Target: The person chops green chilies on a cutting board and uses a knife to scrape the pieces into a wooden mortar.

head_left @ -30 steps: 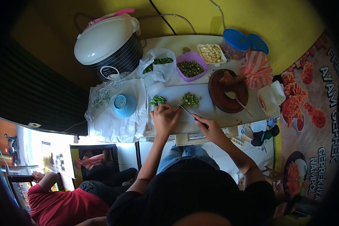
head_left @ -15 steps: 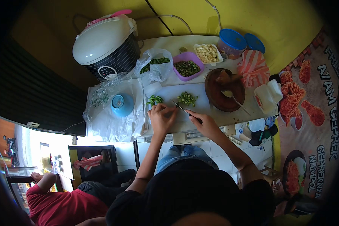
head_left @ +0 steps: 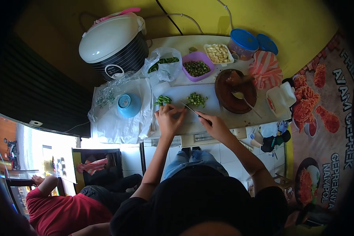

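Head view: our right hand (head_left: 214, 126) grips a knife (head_left: 191, 109) above the board (head_left: 177, 92); our left hand (head_left: 170, 121) curls near green pieces (head_left: 163, 100), its hold uncertain.

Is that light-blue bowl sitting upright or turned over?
Turned over: the light-blue bowl shows its ringed base on top, and its hollow inside is out of sight.

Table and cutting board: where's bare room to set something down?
Free: table between brown mortar and front edge; plastic sheet before the blue bowl; cutting board between the green piles, small.
Crowded: back row, plastic bag to blue-lidded tub; board's near side, with left hand, right hand, knife.
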Available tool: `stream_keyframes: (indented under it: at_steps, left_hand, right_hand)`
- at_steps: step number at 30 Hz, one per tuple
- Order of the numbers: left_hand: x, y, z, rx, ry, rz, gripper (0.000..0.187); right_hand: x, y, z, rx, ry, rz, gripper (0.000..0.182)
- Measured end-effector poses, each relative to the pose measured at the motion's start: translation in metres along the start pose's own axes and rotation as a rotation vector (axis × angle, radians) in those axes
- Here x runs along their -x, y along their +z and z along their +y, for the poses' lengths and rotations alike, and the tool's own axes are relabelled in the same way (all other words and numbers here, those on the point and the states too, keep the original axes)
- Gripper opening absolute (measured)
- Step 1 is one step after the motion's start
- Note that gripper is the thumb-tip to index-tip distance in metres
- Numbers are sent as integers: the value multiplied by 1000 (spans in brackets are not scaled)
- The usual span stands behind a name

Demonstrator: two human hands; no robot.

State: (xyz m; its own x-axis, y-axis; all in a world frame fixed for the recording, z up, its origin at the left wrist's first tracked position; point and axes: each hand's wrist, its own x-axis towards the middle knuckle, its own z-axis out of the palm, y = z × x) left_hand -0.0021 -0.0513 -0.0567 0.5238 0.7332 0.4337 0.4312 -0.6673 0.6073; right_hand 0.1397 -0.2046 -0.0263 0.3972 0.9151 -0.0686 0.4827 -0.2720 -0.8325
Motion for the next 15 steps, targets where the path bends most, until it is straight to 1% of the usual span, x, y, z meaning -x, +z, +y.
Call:
stream_keyframes:
  at_steps: [4, 7, 10, 15]
  left_hand:
    - [1, 0, 0, -10, -5, -1, 17]
    - [-1, -2, 1, -33, -42, 24, 19]
    - [-4, -10, -5, -57, -75, 5, 18]
    - [0, -10, -7, -30, 21, -2, 16]
  right_hand:
    - [-7, 1, -4, 7, -7, -2, 36]
    - [-2, 3, -4, 44, -20, 23, 36]
    - [10, 2, 7, 35, -40, 35, 36]
    - [8, -5, 7, -81, 14, -12, 37]
